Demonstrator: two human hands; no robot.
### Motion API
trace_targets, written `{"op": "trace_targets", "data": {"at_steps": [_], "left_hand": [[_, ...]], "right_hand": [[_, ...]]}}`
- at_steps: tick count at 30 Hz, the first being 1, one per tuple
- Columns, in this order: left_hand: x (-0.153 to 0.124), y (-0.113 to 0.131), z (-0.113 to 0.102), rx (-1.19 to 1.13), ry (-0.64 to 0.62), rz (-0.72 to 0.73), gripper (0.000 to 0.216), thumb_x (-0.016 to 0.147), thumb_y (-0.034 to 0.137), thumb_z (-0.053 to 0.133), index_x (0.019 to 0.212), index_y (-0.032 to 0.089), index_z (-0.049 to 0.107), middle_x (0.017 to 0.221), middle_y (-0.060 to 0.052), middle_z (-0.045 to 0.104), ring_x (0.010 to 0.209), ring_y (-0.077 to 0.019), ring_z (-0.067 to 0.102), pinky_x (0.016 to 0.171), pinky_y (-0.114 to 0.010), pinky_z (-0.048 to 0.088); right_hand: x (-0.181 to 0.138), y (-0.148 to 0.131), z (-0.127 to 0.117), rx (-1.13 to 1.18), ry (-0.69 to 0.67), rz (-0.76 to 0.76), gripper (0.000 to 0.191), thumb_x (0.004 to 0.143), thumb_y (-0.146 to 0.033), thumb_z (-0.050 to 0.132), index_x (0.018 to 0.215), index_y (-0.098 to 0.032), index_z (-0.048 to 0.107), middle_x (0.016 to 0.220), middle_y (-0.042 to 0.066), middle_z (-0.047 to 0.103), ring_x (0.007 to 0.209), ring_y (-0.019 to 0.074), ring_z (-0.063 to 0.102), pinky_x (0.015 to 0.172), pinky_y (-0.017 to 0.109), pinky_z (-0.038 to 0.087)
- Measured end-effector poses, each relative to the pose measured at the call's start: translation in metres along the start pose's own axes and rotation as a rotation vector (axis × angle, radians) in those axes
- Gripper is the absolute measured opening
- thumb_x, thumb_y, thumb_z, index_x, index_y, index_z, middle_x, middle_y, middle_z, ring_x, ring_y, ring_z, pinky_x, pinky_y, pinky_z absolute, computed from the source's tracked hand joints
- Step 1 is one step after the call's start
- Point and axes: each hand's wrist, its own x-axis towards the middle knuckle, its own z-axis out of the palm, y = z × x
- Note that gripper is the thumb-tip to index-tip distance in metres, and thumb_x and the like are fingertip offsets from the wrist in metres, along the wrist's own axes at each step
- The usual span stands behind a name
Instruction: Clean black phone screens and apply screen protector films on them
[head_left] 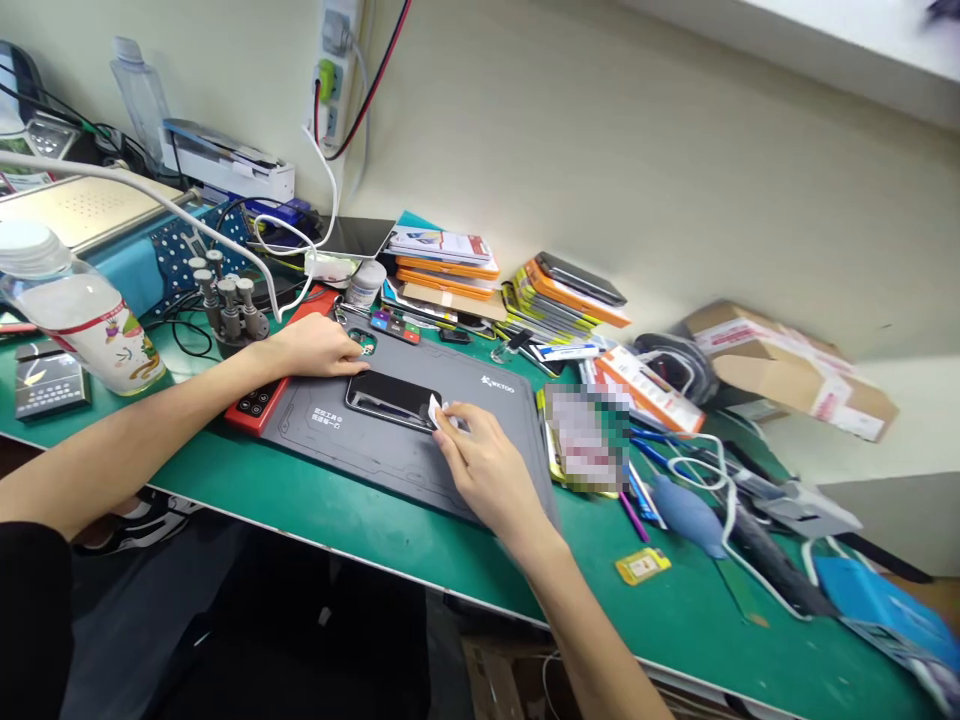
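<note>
A black smartphone lies flat on a dark grey work mat, with light reflected along its near edge. At the phone's left end is my left hand. Its fingers are curled in, and the tips seem to press on the phone's corner. My right hand is closed in a pinch at the other end. Between its fingertips is a small white piece of tissue or cloth, held against the phone's right edge. The fingers partly cover this white piece, so its exact kind is unclear.
Behind the mat stand stacks of orange and yellow boxes and a small white jar. A bottle and a screwdriver stand are on the left. To the right lie a blue air blower, cables and a cardboard box.
</note>
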Motion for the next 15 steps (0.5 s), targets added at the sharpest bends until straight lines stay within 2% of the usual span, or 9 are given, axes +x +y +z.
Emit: {"op": "trace_targets", "data": {"at_steps": [4, 9, 12, 15], "left_hand": [[-0.001, 0.000, 0.002, -0.041, -0.003, -0.002, 0.048, 0.106, 0.053, 0.052, 0.075, 0.023, 0.074, 0.076, -0.004, 0.078, 0.063, -0.0164, 0.065, 0.058, -0.032, 0.023], [0.000, -0.003, 0.005, -0.051, 0.010, -0.004, 0.048, 0.106, 0.053, 0.051, 0.075, 0.024, 0.075, 0.079, -0.002, 0.079, 0.065, -0.0165, 0.066, 0.059, -0.031, 0.026], [0.000, -0.004, 0.005, -0.033, 0.005, -0.007, 0.050, 0.106, 0.054, 0.050, 0.075, 0.023, 0.074, 0.078, -0.002, 0.079, 0.066, -0.0169, 0.066, 0.059, -0.031, 0.026], [-0.001, -0.002, 0.003, -0.037, 0.004, -0.021, 0.050, 0.106, 0.055, 0.051, 0.074, 0.023, 0.074, 0.076, -0.003, 0.078, 0.064, -0.0166, 0.065, 0.059, -0.031, 0.025]], "right_hand": [[-0.014, -0.006, -0.004, 0.002, -0.015, 0.017, 0.040, 0.113, -0.038, 0.044, 0.138, -0.024, 0.073, 0.128, 0.014, 0.071, 0.124, 0.0296, 0.067, 0.101, 0.045, 0.062], [0.017, 0.005, -0.002, -0.011, -0.098, 0.082, 0.045, 0.114, -0.041, 0.040, 0.128, -0.022, 0.078, 0.127, 0.014, 0.073, 0.123, 0.0324, 0.068, 0.097, 0.048, 0.062], [0.026, 0.007, 0.001, 0.001, -0.081, 0.086, 0.045, 0.113, -0.040, 0.040, 0.123, -0.020, 0.079, 0.128, 0.016, 0.072, 0.124, 0.0331, 0.067, 0.098, 0.048, 0.062], [0.011, 0.000, 0.002, -0.016, -0.029, 0.036, 0.043, 0.113, -0.037, 0.041, 0.132, -0.020, 0.075, 0.129, 0.016, 0.071, 0.125, 0.0324, 0.066, 0.101, 0.048, 0.060]]}}
